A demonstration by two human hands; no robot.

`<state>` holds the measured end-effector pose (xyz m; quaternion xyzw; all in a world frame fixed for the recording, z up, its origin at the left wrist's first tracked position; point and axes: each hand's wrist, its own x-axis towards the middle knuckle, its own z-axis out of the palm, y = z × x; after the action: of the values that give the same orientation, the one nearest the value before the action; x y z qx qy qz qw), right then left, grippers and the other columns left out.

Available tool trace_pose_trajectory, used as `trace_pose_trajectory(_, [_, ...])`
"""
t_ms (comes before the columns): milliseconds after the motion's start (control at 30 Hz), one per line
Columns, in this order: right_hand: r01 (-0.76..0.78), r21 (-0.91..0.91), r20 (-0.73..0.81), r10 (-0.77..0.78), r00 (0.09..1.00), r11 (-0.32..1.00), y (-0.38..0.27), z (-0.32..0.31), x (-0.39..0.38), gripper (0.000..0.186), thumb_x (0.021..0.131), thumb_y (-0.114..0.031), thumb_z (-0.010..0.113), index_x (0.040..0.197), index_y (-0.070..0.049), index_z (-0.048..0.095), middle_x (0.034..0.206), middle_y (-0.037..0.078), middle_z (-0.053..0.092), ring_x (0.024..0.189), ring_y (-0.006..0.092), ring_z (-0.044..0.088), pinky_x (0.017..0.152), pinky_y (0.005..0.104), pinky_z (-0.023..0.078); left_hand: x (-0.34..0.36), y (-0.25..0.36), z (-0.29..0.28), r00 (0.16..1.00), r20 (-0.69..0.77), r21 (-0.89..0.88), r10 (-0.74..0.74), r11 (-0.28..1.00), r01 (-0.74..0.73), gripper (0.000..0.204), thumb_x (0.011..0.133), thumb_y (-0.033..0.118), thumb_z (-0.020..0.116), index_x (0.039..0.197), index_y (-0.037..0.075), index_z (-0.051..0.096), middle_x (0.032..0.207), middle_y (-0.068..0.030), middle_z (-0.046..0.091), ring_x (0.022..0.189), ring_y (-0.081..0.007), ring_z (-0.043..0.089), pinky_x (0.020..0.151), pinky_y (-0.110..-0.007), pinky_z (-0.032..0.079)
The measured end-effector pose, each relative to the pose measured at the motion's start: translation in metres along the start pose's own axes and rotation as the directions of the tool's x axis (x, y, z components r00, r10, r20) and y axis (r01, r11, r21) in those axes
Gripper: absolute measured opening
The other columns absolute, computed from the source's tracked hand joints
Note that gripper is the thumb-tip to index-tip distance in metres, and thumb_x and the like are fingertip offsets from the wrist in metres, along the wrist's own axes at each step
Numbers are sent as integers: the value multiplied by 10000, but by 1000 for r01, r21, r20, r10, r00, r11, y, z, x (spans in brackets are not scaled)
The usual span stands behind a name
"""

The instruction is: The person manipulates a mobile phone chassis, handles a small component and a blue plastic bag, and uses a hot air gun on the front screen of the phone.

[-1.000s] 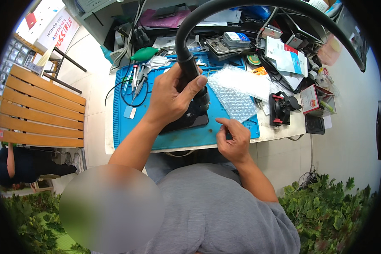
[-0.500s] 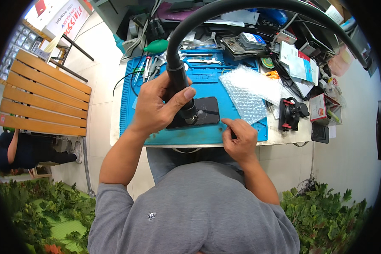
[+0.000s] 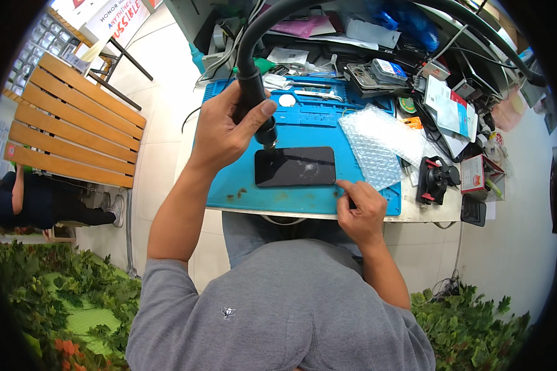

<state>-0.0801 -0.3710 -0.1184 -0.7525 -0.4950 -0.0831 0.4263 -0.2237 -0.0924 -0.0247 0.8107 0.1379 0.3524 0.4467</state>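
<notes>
My left hand point(image 3: 229, 127) is wrapped round the black handpiece of a hot air gun point(image 3: 251, 86), whose thick hose arches overhead. Its metal nozzle points down at the far left edge of a black smartphone point(image 3: 281, 170). The phone lies face up and crosswise on a blue work mat point(image 3: 229, 185), with a pale, crack-like patch on the right of its glass. At the phone's near right corner is my right hand point(image 3: 364, 210). Its index fingertip is at the corner, and its other fingers are curled under, hiding anything inside them.
Bubble wrap point(image 3: 377, 157) lies to the phone's right, beside a black and red clamp holder point(image 3: 436, 179). Beyond are tweezers point(image 3: 319, 95), a tray of parts point(image 3: 368, 80), a green bulb blower point(image 3: 264, 64) and cluttered boxes. A slatted wooden bench point(image 3: 77, 123) stands left, near another person.
My left hand has moved the hot air gun's nozzle from over the phone's middle to its far left edge. The right hand stays by the near right corner. The whole view has shifted slightly.
</notes>
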Motion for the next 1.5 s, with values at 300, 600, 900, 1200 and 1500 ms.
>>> trace_pose_trajectory(300, [16, 81, -86, -9, 996, 997, 5, -1, -5, 255, 775, 95, 687, 980, -12, 796, 718, 108, 608, 597, 269, 592, 562, 385, 465, 27, 10, 73, 998, 26, -225, 49, 973, -42, 332, 1077, 364, 798, 1170, 54, 726, 831, 20, 659, 653, -48, 549, 580, -221, 418])
trace_pose_trajectory(600, [-143, 215, -135, 175, 975, 966, 1, -4, -8, 291, 844, 113, 674, 1085, -6, 782, 769, 124, 655, 622, 240, 624, 591, 350, 486, 4, 28, 88, 976, 215, -290, -29, 953, 92, 330, 1066, 292, 816, 1191, 7, 709, 946, -22, 722, 804, -68, 655, 683, -238, 507])
trace_pose_trajectory(900, [1, 38, -25, 0, 1000, 999, 0, 0, 0, 284, 778, 73, 694, 1020, -27, 804, 715, 107, 608, 605, 287, 599, 569, 416, 465, -22, 30, 42, 972, 227, -214, -57, 971, 107, 335, 1057, 292, 825, 1182, 4, 708, 961, -41, 728, 846, -96, 677, 775, -257, 545])
trace_pose_trajectory(1200, [-7, 21, -26, 8, 1000, 1000, -2, 2, 1, 251, 768, 71, 702, 976, -33, 796, 707, 107, 599, 602, 283, 593, 563, 411, 457, -35, 20, -20, 979, 165, 13, -122, 993, 121, 351, 1050, 308, 832, 1182, 2, 724, 966, -65, 741, 878, -132, 706, 821, -282, 578])
trace_pose_trajectory(1500, [16, 8, -31, -15, 999, 1000, 0, 1, 0, 251, 760, 67, 712, 969, -40, 801, 691, 91, 577, 584, 270, 566, 549, 402, 442, -3, -1, -9, 999, -5, 59, 40, 998, -40, 367, 1055, 359, 821, 1102, 8, 721, 800, -39, 715, 727, -101, 643, 676, -260, 474])
